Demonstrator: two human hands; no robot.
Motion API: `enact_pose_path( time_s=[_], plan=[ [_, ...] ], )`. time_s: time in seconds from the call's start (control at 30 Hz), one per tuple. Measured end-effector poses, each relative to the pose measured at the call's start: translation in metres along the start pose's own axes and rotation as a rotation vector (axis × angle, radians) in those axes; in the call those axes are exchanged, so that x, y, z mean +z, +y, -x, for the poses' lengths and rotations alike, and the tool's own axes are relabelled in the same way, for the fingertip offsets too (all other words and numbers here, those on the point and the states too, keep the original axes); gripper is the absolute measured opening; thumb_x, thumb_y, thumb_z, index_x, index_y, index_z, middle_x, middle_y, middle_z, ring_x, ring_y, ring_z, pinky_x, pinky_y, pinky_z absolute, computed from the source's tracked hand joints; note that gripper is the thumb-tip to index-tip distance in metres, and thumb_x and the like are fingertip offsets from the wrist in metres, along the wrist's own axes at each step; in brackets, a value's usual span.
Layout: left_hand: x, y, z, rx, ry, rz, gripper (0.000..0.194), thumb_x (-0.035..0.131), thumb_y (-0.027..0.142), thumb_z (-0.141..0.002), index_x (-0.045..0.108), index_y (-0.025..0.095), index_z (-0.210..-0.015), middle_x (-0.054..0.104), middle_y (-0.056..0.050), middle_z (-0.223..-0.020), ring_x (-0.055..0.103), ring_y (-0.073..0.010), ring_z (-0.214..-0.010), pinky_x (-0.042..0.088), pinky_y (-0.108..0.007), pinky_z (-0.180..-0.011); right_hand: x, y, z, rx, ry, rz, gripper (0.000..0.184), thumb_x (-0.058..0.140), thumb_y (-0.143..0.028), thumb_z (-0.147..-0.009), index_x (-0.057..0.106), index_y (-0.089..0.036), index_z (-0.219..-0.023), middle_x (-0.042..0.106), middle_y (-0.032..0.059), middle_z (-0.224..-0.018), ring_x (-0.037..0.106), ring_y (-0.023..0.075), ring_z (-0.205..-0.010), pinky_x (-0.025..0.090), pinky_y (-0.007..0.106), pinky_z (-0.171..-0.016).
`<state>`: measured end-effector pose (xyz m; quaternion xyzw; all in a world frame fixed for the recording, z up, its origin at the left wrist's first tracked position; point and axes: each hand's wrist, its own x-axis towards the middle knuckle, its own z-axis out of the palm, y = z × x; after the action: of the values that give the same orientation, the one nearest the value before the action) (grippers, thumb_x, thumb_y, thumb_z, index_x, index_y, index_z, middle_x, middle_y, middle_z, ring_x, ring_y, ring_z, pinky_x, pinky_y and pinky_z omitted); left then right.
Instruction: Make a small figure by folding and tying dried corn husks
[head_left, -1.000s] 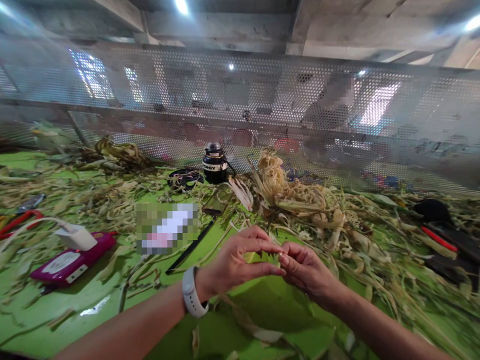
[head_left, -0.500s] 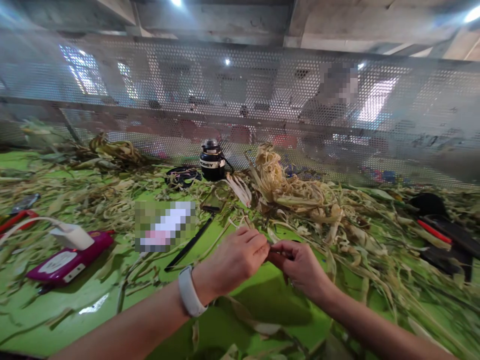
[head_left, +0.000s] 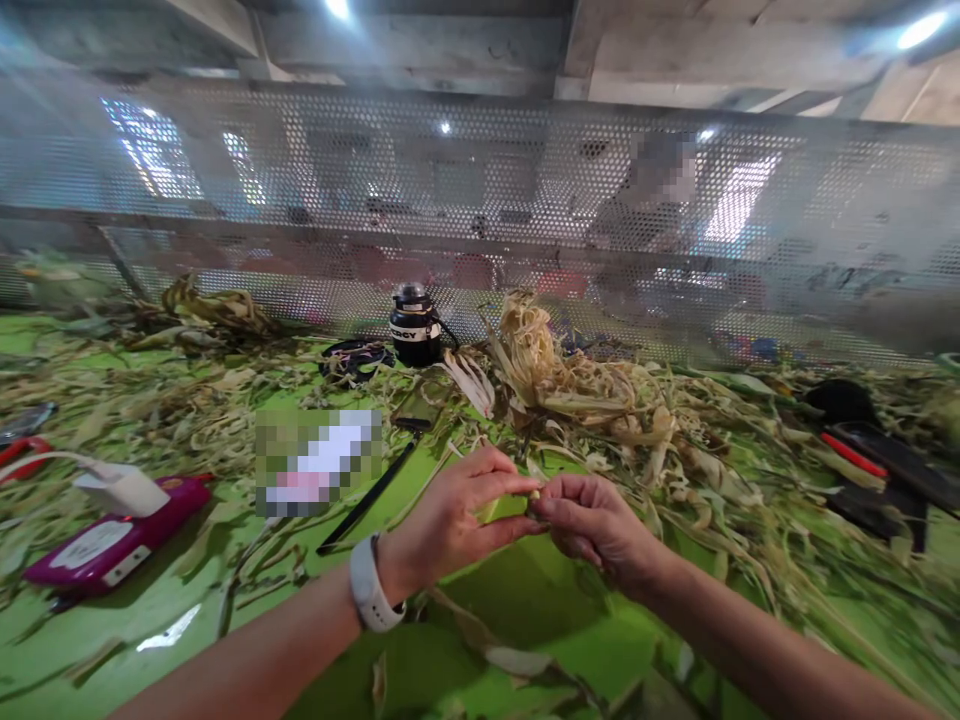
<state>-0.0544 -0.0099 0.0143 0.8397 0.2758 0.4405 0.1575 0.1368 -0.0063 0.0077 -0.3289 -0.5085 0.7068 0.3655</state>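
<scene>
Opening from its closed curl of half a second ago, the left hand (head_left: 450, 515) is now holding its thumb and forefinger parted around a small piece (head_left: 534, 497), while the right hand (head_left: 592, 515) is pinching that piece at its fingertips. Both hands are hovering over the worktop (head_left: 525, 600), and the surroundings are sitting slightly farther left in view.

At far left, a red handle (head_left: 28, 462) is lying among husk strips (head_left: 202, 420); nearer, a white plug (head_left: 124, 490) is resting on a magenta power block (head_left: 112, 550). Next, a pixelated patch (head_left: 322, 465) is covering something flat, and a black rod (head_left: 371, 495) is slanting beside it. Beyond, a black jar (head_left: 415, 335) is standing next to a dark coil (head_left: 356, 360). A dry husk heap (head_left: 555, 375) is spreading rightward toward a black item with a red strip (head_left: 855, 455).

Behind, a perforated screen (head_left: 450, 190) is spanning the room, with a person (head_left: 645, 215) showing dimly through it, and ceiling lights (head_left: 921, 30) are glowing above.
</scene>
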Motion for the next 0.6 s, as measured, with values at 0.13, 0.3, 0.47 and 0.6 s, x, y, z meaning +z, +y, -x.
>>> enact_pose_path(
  time_s=[0.13, 0.3, 0.47, 0.6],
  plan=[
    [0.010, 0.005, 0.005, -0.095, 0.086, 0.201, 0.031, 0.072, 0.029, -0.072, 0.068, 0.017, -0.101, 0.058, -0.005, -0.089, 0.057, -0.0160, -0.085, 0.049, -0.029, -0.077, 0.007, 0.002, 0.004, -0.004, -0.056, -0.118, 0.031, 0.073, -0.034, -0.071, 0.052, -0.015, -0.061, 0.038, -0.0116, -0.033, 0.023, -0.0002, -0.028, 0.015, 0.017, -0.036],
    [0.011, 0.008, 0.006, -0.045, 0.123, 0.082, 0.026, 0.063, 0.026, -0.081, 0.064, 0.017, -0.105, 0.057, -0.007, -0.093, 0.056, -0.0159, -0.088, 0.049, -0.029, -0.078, 0.009, 0.004, 0.004, -0.028, -0.031, -0.154, 0.032, 0.075, -0.039, -0.068, 0.054, -0.015, -0.063, 0.039, -0.0114, -0.034, 0.025, 0.0004, -0.030, 0.017, 0.016, -0.037],
    [-0.004, 0.002, -0.002, 0.257, -0.052, -0.488, 0.019, 0.054, 0.025, -0.087, 0.062, 0.014, -0.101, 0.062, -0.006, -0.085, 0.056, -0.0172, -0.081, 0.048, -0.032, -0.075, 0.001, 0.007, -0.002, -0.021, 0.084, 0.111, 0.032, 0.073, -0.044, -0.068, 0.063, -0.013, -0.072, 0.046, -0.0080, -0.044, 0.030, 0.0019, -0.034, 0.015, 0.017, -0.034],
    [-0.002, 0.000, -0.004, 0.303, -0.131, -0.654, 0.014, 0.049, 0.019, -0.089, 0.061, 0.013, -0.086, 0.061, -0.004, -0.077, 0.056, -0.0173, -0.081, 0.046, -0.034, -0.085, 0.005, 0.014, -0.006, -0.030, 0.191, 0.243, 0.039, 0.075, -0.048, -0.061, 0.066, -0.013, -0.072, 0.049, -0.0068, -0.047, 0.033, 0.0028, -0.034, 0.021, 0.018, -0.034]
  ],
)
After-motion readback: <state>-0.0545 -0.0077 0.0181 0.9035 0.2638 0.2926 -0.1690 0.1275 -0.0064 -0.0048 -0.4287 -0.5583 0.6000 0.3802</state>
